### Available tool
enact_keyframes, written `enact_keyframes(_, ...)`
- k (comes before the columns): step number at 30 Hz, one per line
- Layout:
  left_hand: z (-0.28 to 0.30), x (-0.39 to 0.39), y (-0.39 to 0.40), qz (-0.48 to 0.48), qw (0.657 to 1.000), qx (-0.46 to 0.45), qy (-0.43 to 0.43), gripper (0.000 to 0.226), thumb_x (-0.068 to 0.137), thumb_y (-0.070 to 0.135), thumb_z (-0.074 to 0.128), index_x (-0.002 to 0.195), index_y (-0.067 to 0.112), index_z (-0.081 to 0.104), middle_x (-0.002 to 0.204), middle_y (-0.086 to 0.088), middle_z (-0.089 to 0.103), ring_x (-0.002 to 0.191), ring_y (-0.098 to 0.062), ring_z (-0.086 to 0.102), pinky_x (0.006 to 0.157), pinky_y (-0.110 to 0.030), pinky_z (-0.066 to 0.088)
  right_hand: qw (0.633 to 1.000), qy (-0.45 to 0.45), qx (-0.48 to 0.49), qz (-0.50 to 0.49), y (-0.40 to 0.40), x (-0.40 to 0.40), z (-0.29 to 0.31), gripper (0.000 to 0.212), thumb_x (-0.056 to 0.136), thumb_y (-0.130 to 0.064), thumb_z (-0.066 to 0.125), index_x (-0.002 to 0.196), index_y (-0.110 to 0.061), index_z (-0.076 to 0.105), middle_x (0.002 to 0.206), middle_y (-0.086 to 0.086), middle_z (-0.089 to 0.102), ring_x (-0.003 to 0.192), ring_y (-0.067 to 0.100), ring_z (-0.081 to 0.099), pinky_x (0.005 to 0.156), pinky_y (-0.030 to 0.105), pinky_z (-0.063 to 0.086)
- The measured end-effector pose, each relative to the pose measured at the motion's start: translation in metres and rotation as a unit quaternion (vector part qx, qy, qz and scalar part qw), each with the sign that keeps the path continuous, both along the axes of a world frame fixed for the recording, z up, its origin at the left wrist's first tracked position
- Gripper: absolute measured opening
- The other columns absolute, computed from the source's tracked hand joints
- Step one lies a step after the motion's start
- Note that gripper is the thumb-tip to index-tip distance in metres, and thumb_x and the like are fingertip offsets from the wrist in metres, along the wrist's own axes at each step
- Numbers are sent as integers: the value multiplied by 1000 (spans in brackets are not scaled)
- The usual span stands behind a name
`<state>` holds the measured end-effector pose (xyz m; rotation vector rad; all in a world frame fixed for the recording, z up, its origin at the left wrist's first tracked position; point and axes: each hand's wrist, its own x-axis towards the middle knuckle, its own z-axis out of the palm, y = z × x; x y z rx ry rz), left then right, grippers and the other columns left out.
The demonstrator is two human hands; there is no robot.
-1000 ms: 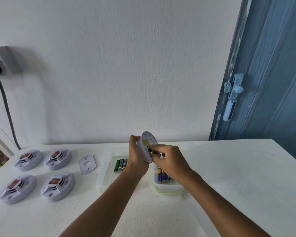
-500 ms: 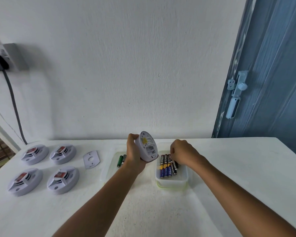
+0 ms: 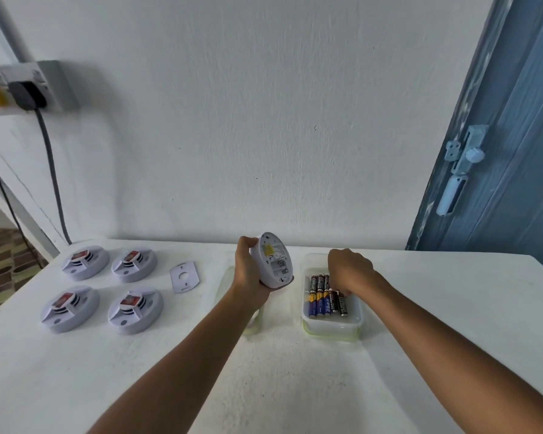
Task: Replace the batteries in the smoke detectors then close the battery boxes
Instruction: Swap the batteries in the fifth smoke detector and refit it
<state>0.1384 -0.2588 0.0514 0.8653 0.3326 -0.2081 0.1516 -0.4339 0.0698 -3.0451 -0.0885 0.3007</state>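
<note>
The left hand (image 3: 248, 270) grips a white smoke detector (image 3: 273, 261), holding it on edge above the middle of the table (image 3: 295, 371), its back side facing the person so the yellow label and the open battery bay show. The fingers of that hand are curled round the rim at the detector's 9 o'clock side.

At 3 o'clock from it, the right hand (image 3: 348, 270) reaches down into a clear plastic box (image 3: 331, 324) of batteries (image 3: 325, 297), knuckles up. Its fingers are bent down among the batteries, but their tips are hidden, so I cannot tell whether they pinch one.

A second clear container (image 3: 229, 283) lies flat just behind the left wrist, mostly hidden by it.

Over at 9 o'clock on the table, four more detectors (image 3: 104, 289) lie in a square, each with a red-topped battery showing. A small white cover plate (image 3: 184, 276) lies between them and the left hand.
</note>
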Motion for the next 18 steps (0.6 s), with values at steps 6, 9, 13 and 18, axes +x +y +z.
enact_keyframes(6,2,9,41,24,999,-35,-14,39,88,40,39,104,11,60,97,-12,56,92,-30,52,94,-49,41,959,-85,255,90,38,-7,9,18,88,-8,62,103,-9,71,104,9,70,90,22,66,81,32,53)
enact_keyframes(9,3,11,66,46,998,-45,-19,37,88,38,41,102,11,62,100,-14,59,98,-32,55,102,-54,39,938,-67,287,185,76,-18,11,24,89,-6,57,107,-11,72,106,6,71,90,20,66,79,31,53)
enact_keyframes(13,6,6,96,78,996,-39,-2,40,84,39,50,107,9,63,107,-17,62,103,-35,57,98,-57,43,968,-63,136,202,118,-11,-8,36,84,-3,54,113,-18,69,110,7,66,105,27,57,81,34,45)
enact_keyframes(18,-1,8,129,91,995,-37,10,55,82,41,51,129,12,56,125,-19,58,110,-38,56,79,-55,52,974,-13,-113,195,146,-5,-15,13,82,-1,53,85,-13,55,87,3,56,111,28,44,91,42,30)
